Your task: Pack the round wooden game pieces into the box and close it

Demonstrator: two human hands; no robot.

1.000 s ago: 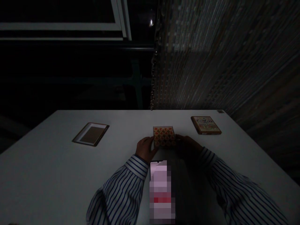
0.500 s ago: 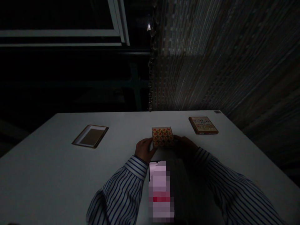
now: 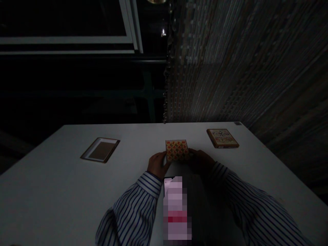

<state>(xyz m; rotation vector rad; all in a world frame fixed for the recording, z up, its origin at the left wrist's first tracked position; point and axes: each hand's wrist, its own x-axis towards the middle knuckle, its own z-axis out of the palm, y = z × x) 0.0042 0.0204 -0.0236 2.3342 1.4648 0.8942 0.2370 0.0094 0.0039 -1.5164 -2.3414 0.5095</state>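
Between my two hands is a small box of Chinese chess pieces (image 3: 177,149), its round pieces in rows with red characters showing on top. My left hand (image 3: 156,165) grips its left side, thumb along the near corner. On the right side, my right hand (image 3: 202,159) holds the box's edge; most of its fingers are lost in shadow. Just below the box lies a phone (image 3: 169,182) with a lit screen, partly blurred out.
An open, shallow box part (image 3: 101,150) lies at the left on the white table (image 3: 64,191). A flat box with a printed cover (image 3: 222,138) lies at the right. Behind the table hangs a bead curtain (image 3: 202,78), beside a dark window frame (image 3: 132,27).
The view has shifted slightly, so everything sits a little lower. Both hands keep their hold on the box of pieces, which has barely moved.
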